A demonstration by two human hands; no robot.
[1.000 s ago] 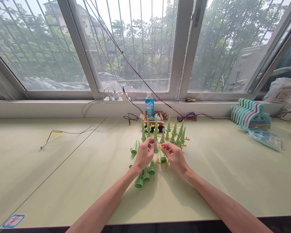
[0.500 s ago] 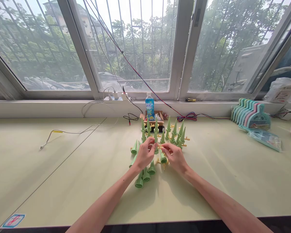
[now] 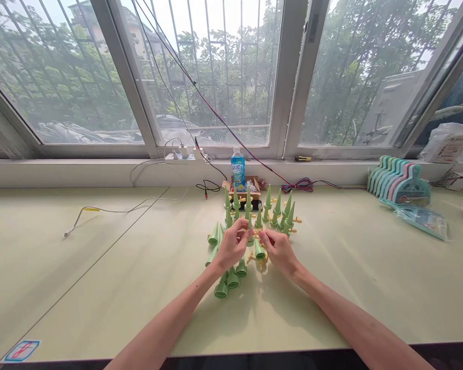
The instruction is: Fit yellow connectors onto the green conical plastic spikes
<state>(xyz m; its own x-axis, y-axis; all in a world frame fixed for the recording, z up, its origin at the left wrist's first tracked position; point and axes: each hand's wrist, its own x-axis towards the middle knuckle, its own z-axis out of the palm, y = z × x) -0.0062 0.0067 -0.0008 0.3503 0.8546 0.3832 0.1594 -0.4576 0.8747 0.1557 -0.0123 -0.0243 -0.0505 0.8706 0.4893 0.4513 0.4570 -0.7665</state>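
Observation:
My left hand (image 3: 233,244) is closed around a green plastic watering spike (image 3: 250,235), its pointed tip up. Fingers and thumb of my right hand (image 3: 277,247) pinch a small yellow valve (image 3: 255,234) against the side of that spike. My fingers partly hide the joint between the two. Just below lies a loose green spike (image 3: 260,252) with its open end toward me, near several loose yellow valves (image 3: 261,264). More loose spikes (image 3: 232,280) lie to the left of my hands. Behind them stand several upright spikes (image 3: 278,208) with yellow valves in their sides.
A small cardboard box (image 3: 250,194) with a blue-liquid bottle (image 3: 238,169) and a dark phone (image 3: 256,205) are behind the spikes. Coiled cables (image 3: 303,185) lie along the sill. On the right are pastel dustpan-like pieces (image 3: 401,182) and a bagged one (image 3: 419,218). A white cable (image 3: 111,210) crosses the left side.
My right hand has moved slightly left, bringing the yellow valve closer against the spike; its fingers have curled in more. My left hand has stayed nearly in place.

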